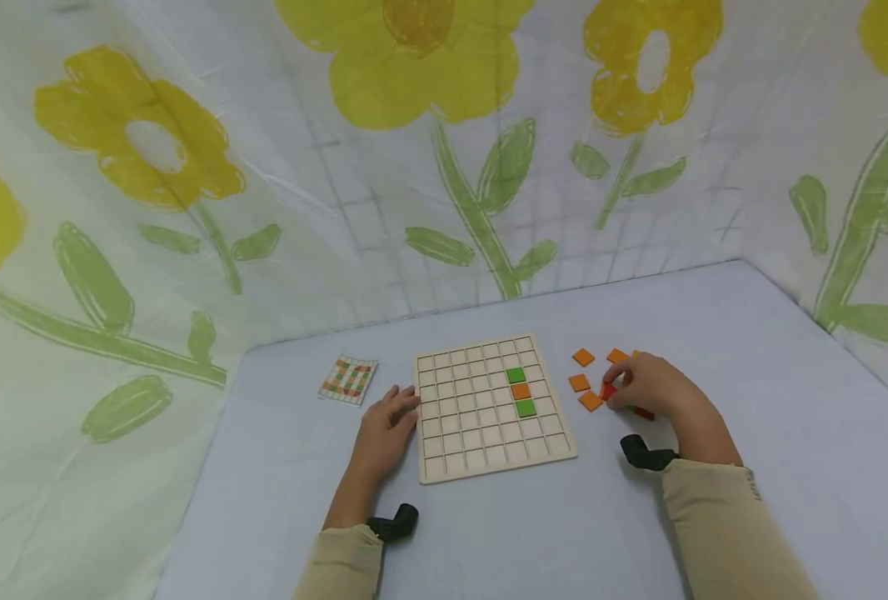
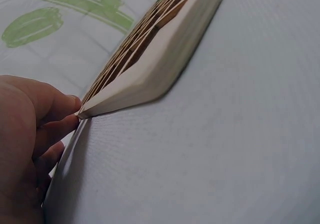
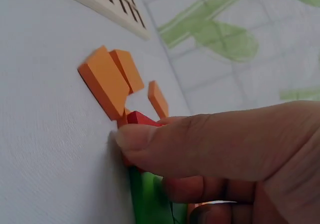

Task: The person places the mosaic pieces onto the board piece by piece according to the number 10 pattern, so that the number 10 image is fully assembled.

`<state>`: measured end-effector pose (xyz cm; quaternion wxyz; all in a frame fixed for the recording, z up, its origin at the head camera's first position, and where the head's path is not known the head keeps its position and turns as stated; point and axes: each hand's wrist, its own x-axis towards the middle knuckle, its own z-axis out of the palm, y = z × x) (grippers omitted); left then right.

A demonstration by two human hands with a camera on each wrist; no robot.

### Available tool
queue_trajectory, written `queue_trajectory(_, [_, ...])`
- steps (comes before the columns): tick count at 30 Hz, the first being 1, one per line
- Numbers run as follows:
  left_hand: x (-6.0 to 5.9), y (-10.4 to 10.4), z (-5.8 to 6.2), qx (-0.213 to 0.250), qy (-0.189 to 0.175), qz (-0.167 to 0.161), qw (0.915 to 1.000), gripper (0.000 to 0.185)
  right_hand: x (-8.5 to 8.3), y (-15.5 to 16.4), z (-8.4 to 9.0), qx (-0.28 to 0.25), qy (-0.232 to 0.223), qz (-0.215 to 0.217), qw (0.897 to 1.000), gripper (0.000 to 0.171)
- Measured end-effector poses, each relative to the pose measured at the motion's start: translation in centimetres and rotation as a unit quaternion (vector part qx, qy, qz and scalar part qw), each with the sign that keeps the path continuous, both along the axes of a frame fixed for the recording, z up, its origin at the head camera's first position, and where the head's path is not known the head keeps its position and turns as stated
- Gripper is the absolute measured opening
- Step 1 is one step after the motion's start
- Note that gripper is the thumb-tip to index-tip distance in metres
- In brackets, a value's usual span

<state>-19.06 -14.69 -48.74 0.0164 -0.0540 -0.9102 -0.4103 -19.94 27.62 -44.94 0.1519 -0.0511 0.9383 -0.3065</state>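
Note:
A wooden grid board (image 1: 481, 408) lies on the table, with a green tile (image 1: 516, 375), an orange tile (image 1: 521, 391) and another green tile (image 1: 526, 407) in one column of cells. My left hand (image 1: 386, 432) rests at its left edge, fingers relaxed; in the left wrist view the fingertips (image 2: 73, 104) meet the board's corner. To the right of the board, my right hand (image 1: 654, 385) pinches a red tile (image 1: 608, 391) between thumb and fingers. Close up, that red tile (image 3: 142, 119) shows above the thumb, with a green tile (image 3: 150, 196) partly hidden below the hand.
Several loose orange tiles (image 1: 582, 357) lie between the board and my right hand, others partly behind it. A small pattern card (image 1: 348, 380) with coloured squares lies left of the board. A flowered curtain (image 1: 301, 275) hangs along the table's back edge.

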Motion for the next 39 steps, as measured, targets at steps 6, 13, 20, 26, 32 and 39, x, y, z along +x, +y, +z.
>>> queue_trajectory(6, [0.0,0.0,0.0,0.001,-0.004,0.002,1.0,0.027,-0.3,-1.6,0.2,-0.02,0.013,0.007,1.0,0.012])
queue_trajectory(13, [-0.1,0.0,-0.3,-0.001,-0.001,0.008,1.0,0.027,-0.1,-6.2,0.3,-0.075,-0.002,0.044,0.996,0.017])
queue_trajectory(20, [-0.1,0.1,-0.2,-0.001,-0.003,0.005,1.0,0.027,0.0,-9.5,-0.5,-0.079,0.009,0.072,0.994,0.011])
queue_trajectory(26, [0.0,0.1,-0.1,-0.001,-0.002,0.005,1.0,0.027,0.1,-9.8,-0.9,-0.036,0.018,0.058,0.998,0.015])
queue_trajectory(32, [0.0,0.1,0.1,0.0,-0.004,0.002,1.0,0.027,0.2,-10.3,-1.2,-0.026,0.021,0.049,0.998,0.028])
queue_trajectory(39, [0.0,0.1,0.0,-0.006,-0.007,0.005,0.9999,0.027,0.0,-8.8,-0.7,-0.034,0.022,0.024,0.999,0.023])
